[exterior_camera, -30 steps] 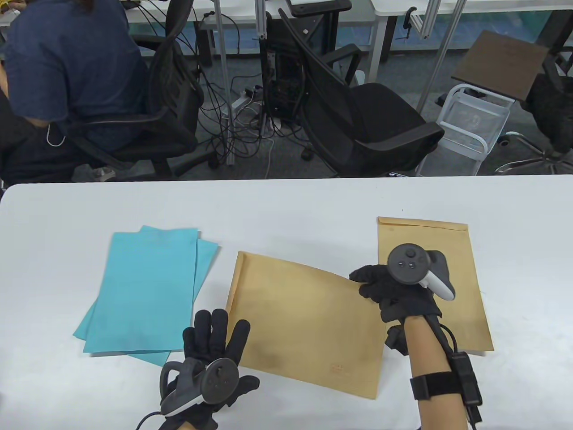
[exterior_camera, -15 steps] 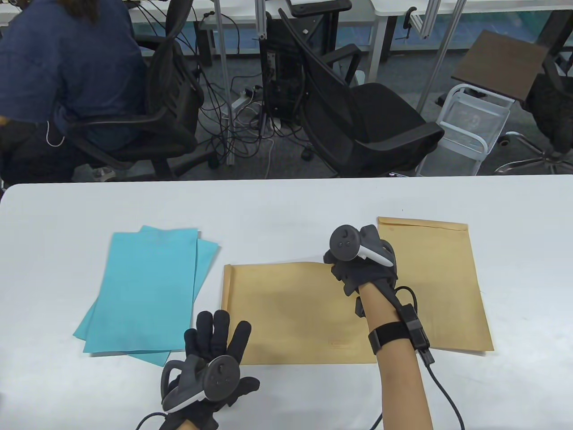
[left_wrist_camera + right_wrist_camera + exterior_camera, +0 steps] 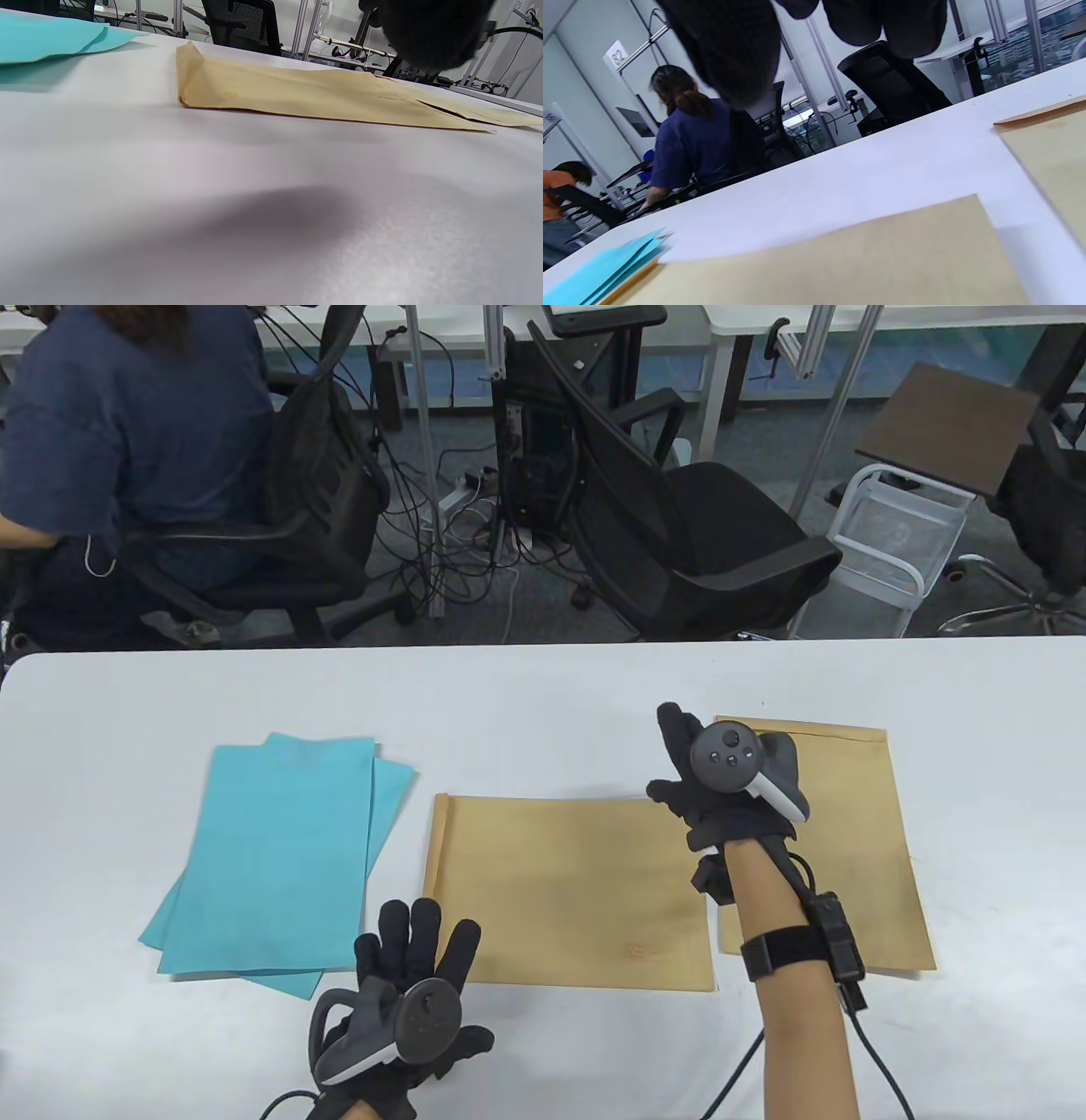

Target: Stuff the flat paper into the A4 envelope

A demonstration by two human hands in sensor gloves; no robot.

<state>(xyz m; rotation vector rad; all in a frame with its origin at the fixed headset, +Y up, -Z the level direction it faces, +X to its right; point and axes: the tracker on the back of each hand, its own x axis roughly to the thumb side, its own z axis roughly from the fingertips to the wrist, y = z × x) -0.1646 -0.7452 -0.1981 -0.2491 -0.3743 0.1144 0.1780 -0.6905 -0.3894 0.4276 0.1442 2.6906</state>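
Flanking envelope (image 3: 573,891): blue paper (image 3: 280,857), second envelope (image 3: 857,848).

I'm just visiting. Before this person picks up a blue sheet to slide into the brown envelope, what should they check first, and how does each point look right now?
1. Middle envelope lying flat on the table: ok.
2. Its flap end, turned towards the blue paper, actually open: cannot tell.
3. Blue paper free to grab: ok, nothing rests on it.
4. Left hand free: ok, fingers spread, holding nothing.
5. Right hand free: ok, open above the envelopes.
6. Second envelope out of the way: ok, off to the right.
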